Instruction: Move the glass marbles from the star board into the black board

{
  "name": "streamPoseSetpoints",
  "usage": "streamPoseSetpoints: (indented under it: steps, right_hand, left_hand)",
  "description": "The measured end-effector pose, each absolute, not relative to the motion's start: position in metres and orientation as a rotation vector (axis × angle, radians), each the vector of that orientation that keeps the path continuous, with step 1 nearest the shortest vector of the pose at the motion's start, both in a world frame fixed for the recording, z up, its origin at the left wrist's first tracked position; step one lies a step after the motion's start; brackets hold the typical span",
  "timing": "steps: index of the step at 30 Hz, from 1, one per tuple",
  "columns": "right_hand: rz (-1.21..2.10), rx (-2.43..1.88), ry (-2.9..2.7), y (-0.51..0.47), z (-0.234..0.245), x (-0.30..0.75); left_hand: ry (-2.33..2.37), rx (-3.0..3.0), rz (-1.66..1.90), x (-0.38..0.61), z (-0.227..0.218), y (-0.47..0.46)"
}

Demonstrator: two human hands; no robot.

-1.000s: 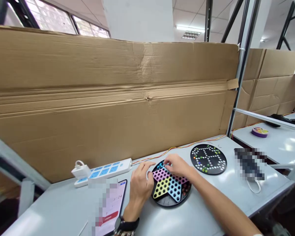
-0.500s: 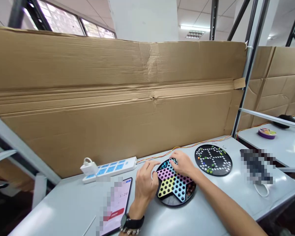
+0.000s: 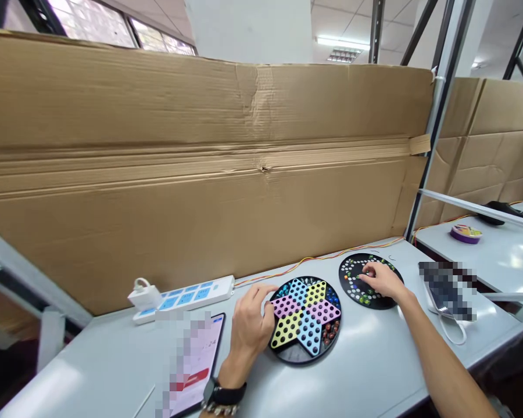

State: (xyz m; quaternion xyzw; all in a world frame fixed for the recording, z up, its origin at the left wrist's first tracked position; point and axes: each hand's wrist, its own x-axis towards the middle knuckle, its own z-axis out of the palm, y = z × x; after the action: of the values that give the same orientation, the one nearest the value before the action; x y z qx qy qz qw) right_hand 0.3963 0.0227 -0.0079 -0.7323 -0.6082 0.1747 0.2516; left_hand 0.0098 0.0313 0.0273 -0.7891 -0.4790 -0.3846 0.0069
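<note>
A star-patterned Chinese checkers board [image 3: 304, 361] lies on the table, with pink, yellow and blue holed areas and marbles in rim compartments. Beside its left edge is my left hand [image 3: 251, 320], thumb and index finger apart and nothing between them. To the right, a black round board [image 3: 347, 266] carries white spots and several coloured marbles, many of them green. Over its middle my right hand [image 3: 382, 281] reaches down with thumb and fingertips drawn together. Whether a marble is between those fingertips is too small to make out.
A tablet [image 3: 196, 366] lies left of my left hand. Behind it is a white power strip [image 3: 209, 295] with a plugged-in charger [image 3: 144, 295]. A cardboard wall [image 3: 226, 232] closes the back. A blurred-out phone-like object [image 3: 447, 290] lies at the right.
My right hand has moved right, from the top of the star board to the black round board. My left hand stays beside the star board. The view has shifted slightly.
</note>
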Motion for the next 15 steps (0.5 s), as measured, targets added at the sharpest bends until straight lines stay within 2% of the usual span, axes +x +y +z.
streamPoseSetpoints:
  steps: [8,15]
  right_hand:
    - [0.802,-1.785,-1.812,0.014,0.0,0.399]
    - [0.817,-1.67,-1.82,0.008,0.01,0.394]
  left_hand:
    - [-1.491,-2.483,-1.214,0.012,0.028,0.03]
    - [-1.496,-2.48,-1.213,0.013,0.029,0.028]
